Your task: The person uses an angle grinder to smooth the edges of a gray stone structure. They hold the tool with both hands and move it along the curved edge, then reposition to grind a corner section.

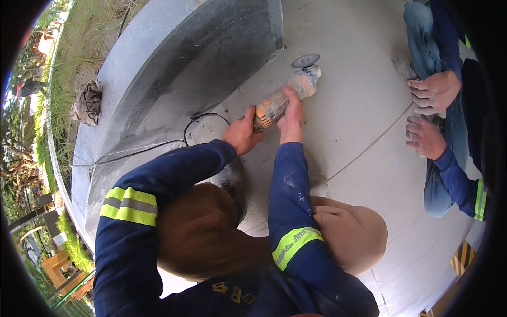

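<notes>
An orange, dust-covered angle grinder [274, 107] is held in both my hands over the grey floor. My left hand [244, 133] is closed round its rear end, where the black power cord [158, 146] trails off to the left. Further forward, my right hand [292, 115] grips the body from the right, just behind the head. The round dark disc [305, 61] sits at the far end, its flat face turned upward. Whether the disc touches anything cannot be made out. Left of the grinder rises a curved grey concrete curb [227, 53] with a darkened side face.
A co-worker [446, 111] squats at the right, both hands in front of the knees. A crumpled cloth [88, 103] lies on the curb's outer edge, with grass [79, 58] beyond. A thin joint line [369, 142] crosses the floor. Black-and-yellow striping [462, 258] shows at lower right.
</notes>
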Tool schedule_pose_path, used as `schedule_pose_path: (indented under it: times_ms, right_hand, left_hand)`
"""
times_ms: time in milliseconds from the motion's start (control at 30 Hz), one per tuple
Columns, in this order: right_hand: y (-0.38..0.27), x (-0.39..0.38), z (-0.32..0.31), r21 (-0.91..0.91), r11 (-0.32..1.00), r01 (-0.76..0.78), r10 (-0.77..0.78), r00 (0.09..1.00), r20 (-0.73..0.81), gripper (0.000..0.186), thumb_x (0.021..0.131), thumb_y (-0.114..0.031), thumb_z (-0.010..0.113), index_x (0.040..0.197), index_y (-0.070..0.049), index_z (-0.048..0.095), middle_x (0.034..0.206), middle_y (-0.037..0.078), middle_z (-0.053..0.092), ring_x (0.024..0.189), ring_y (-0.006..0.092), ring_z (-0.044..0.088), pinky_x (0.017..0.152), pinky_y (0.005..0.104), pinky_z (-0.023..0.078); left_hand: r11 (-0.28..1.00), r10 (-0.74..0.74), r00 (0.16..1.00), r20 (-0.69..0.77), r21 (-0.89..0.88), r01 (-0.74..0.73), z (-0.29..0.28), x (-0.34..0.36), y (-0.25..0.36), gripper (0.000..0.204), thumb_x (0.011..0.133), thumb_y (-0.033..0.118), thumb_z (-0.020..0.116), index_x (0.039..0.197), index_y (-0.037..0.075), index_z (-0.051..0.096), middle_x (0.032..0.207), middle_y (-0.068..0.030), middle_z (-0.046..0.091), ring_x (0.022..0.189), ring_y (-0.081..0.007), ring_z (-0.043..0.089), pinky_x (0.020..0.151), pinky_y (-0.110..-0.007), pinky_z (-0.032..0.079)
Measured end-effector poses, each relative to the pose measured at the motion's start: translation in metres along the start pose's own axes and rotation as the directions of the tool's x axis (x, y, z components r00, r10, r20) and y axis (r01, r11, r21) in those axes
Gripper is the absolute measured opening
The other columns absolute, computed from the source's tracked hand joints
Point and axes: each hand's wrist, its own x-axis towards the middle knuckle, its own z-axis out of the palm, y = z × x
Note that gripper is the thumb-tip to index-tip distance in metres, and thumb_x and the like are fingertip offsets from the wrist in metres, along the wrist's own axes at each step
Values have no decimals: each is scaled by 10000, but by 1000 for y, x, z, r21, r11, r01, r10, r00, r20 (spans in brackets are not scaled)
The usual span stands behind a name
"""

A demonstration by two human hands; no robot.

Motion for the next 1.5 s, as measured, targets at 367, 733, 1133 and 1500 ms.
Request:
schedule_pose_path:
  times_ms: [367, 733, 1133, 1500]
  right_hand:
    - [41, 30, -23, -104, 991, -80, 79, 997, -9, 442, 865, -138, 719, 1252, 12, 570, 1062, 131, 649, 899, 296, 673, 764, 445, 582]
    - [21, 45, 8, -156, 984, -87, 84, 996, -29, 546, 808, -95, 755, 1302, 10, 550, 1142, 104, 642, 1020, 238, 630, 879, 383, 516]
    - [19, 50, 17, -180, 976, -124, 114, 991, -65, 567, 819, -94, 776, 1324, 13, 542, 1203, 134, 639, 1048, 261, 647, 863, 402, 549]
    - [21, 52, 23, -227, 969, -98, 81, 993, -85, 403, 858, -174, 747, 1193, 15, 625, 1035, 119, 666, 881, 271, 673, 748, 438, 579]
  left_hand:
    - [981, -170, 984, 43, -86, 174, 35, 21, -29, 856, 835, 261, 752, 1480, 36, 235, 1095, -309, 663, 1040, -472, 648, 892, -500, 510]
    - [963, -237, 969, 68, -113, 244, 20, 47, -20, 851, 833, 272, 755, 1475, 34, 248, 1093, -322, 667, 1040, -484, 649, 906, -498, 510]
    - [949, -266, 960, 86, -152, 276, 8, 49, -12, 855, 830, 277, 750, 1480, 20, 259, 1102, -327, 663, 1057, -477, 647, 918, -485, 512]
    - [937, -269, 953, 137, -190, 292, -4, 52, -11, 802, 833, 264, 739, 1458, 44, 286, 1098, -315, 669, 1059, -485, 641, 913, -516, 505]
